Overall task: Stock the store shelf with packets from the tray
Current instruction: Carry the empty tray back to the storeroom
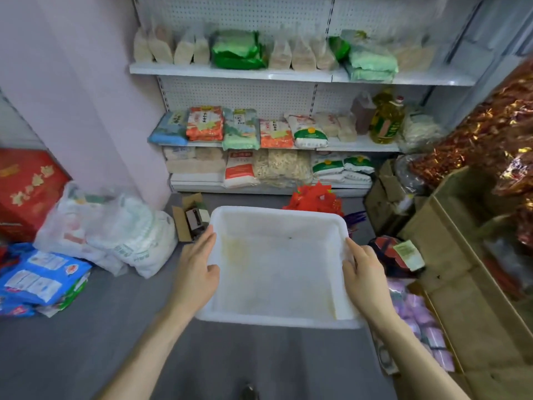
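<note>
the left hand (199, 264) and the right hand (363, 272) each clasp one side of the white tray (277, 210), thumb hooked over the lip into the basin and fingers laid along the outer wall; whether the fingertips curl beneath the rim cannot be told, since the wall hides them; the tray is held out level in front of the person, over the grey floor (202, 356) and facing the shelf (230, 71); nothing lies in it but some faint yellowish staining and a small dark speck, so the stocking looks finished or the tray is due for a refill.

empty, the tray should be light; it looks like thin moulded plastic, stiff at the rolled rim but likely to flex in the walls and base, and smooth enough to slide in the hand; the two opposite rims are the sound place to take it, as both hands do here, since that keeps it balanced and stops it twisting; one hand at a corner would probably let it sag and swing.

the packets (205, 124) stand and lie in rows on the shelf boards, some upright, some stacked flat; they look like soft, filled bags in glossy film, so they would slump and slip; each is better taken round the body than by a seam; a full plastic sack (106, 226) and cardboard boxes (461, 284) crowd the floor on either side.
</note>
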